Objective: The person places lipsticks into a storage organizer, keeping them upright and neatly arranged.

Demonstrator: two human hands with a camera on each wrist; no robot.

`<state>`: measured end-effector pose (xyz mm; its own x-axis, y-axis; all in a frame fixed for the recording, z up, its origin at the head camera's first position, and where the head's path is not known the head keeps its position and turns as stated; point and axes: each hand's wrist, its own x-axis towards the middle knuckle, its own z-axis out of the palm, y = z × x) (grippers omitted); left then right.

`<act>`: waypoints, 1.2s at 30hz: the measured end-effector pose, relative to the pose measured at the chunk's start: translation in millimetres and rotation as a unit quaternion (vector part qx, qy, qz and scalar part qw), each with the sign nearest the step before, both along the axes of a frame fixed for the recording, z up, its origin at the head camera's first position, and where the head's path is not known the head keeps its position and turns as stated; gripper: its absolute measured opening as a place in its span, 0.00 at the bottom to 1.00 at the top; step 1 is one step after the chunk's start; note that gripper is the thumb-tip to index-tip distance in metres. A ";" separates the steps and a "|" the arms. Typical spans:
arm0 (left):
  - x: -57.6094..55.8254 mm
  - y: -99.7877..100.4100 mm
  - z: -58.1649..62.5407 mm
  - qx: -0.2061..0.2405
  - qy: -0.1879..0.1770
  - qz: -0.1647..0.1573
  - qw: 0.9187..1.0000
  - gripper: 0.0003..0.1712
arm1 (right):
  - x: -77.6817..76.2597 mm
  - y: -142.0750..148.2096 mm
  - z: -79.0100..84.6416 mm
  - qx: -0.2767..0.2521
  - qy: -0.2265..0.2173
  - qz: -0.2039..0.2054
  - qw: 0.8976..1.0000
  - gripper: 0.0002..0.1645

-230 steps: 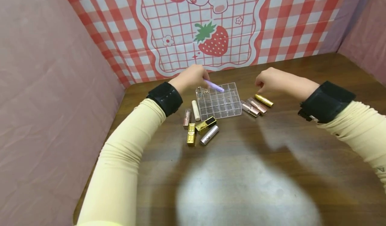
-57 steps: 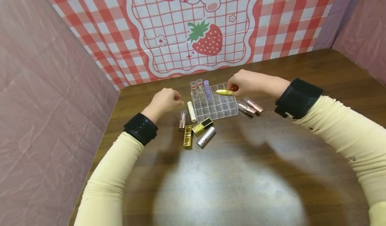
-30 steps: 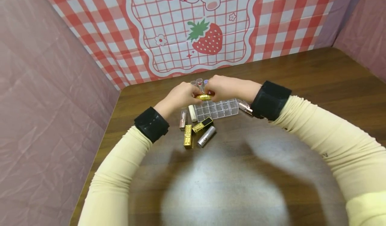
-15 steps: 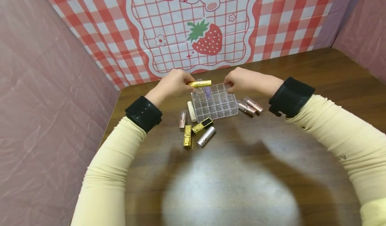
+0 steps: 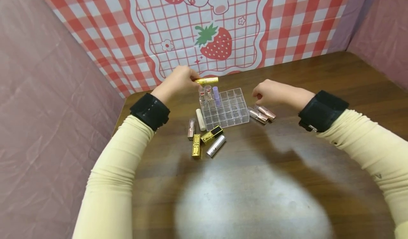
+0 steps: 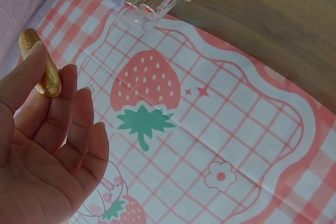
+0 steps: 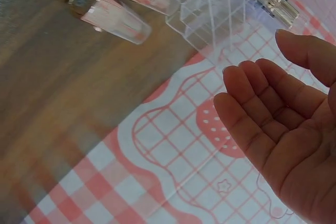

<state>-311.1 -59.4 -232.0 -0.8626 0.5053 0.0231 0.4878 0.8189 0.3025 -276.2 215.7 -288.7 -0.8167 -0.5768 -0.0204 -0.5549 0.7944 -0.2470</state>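
Note:
My left hand [image 5: 180,81] pinches a gold lipstick tube [image 5: 208,80] between thumb and fingers, above the back left of the clear divided organizer [image 5: 227,115]. In the left wrist view the gold tube's rounded end [image 6: 51,85] shows by the fingers. Two clear-capped lipsticks [image 5: 208,93] and a lavender tube [image 5: 216,97] stand upright in the organizer's back left compartments. My right hand [image 5: 275,93] holds nothing and hovers to the right of the organizer, over two rose-gold lipsticks [image 5: 258,115]. Its fingers are loosely bent in the right wrist view, the palm [image 7: 299,145] bare.
Left of the organizer lie a white tube [image 5: 200,120] and a rose-gold lipstick [image 5: 191,129]. In front are a square gold lipstick [image 5: 196,146], a gold-and-black one [image 5: 212,134] and a silver tube [image 5: 216,146]. A checked strawberry cloth [image 5: 287,22] hangs behind the table.
The lavender tube went from my left hand into the organizer. My right hand picked up the gold tube and passed it to my left, which then rose leftward; the right hand drew back right.

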 end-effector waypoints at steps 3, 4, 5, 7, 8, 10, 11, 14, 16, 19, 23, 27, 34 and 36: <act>-3.5 7.2 3.0 -0.011 0.006 -0.008 1.000 0.11 | 2.7 4.7 -4.4 -0.005 0.001 0.004 1.000 0.10; -4.4 9.7 3.9 -0.014 0.005 -0.010 1.000 0.10 | 3.3 6.2 -5.8 -0.006 0.000 0.006 1.000 0.09; -5.5 12.5 4.9 -0.020 0.006 -0.014 1.000 0.09 | 3.8 7.5 -7.0 -0.008 -0.001 0.006 1.000 0.10; -9.1 18.3 6.3 -0.033 0.015 -0.024 0.999 0.09 | 4.5 9.9 -9.4 -0.010 -0.005 0.005 1.000 0.10; -10.9 21.0 6.9 -0.037 0.015 -0.025 0.999 0.09 | 4.7 11.0 -10.4 -0.010 -0.008 0.004 1.000 0.10; -14.9 27.1 7.8 -0.055 0.020 -0.032 0.998 0.09 | 5.5 12.9 -11.9 -0.011 -0.015 0.000 1.000 0.09; -16.8 30.3 8.0 -0.065 0.021 -0.036 0.997 0.10 | 6.0 13.9 -12.7 -0.012 -0.018 -0.002 1.000 0.09; -20.9 39.9 6.9 -0.090 0.029 -0.043 0.995 0.11 | 7.0 17.1 -15.7 -0.011 -0.019 -0.004 1.000 0.06; -22.5 46.8 5.3 -0.106 0.035 -0.051 0.992 0.10 | 7.4 19.1 -17.5 -0.009 -0.018 -0.004 1.000 0.04; -24.0 57.9 3.1 -0.123 0.046 -0.063 0.989 0.08 | 7.9 21.5 -19.2 -0.008 -0.016 -0.005 1.000 0.05; -28.5 74.1 -0.3 -0.155 0.041 -0.087 0.983 0.08 | 8.2 24.9 -21.2 -0.010 -0.019 -0.008 1.000 0.06; -35.6 87.1 -7.6 -0.188 0.028 -0.102 0.976 0.11 | 7.7 28.1 -24.2 -0.013 -0.022 -0.012 1.000 0.08; -43.4 95.9 -21.0 -0.218 0.017 -0.097 0.971 0.08 | 8.1 34.4 -27.5 -0.016 -0.014 -0.009 1.000 0.08; -44.7 96.9 -24.0 -0.231 0.026 -0.097 0.968 0.06 | 8.0 36.6 -28.7 -0.017 -0.012 -0.008 1.000 0.08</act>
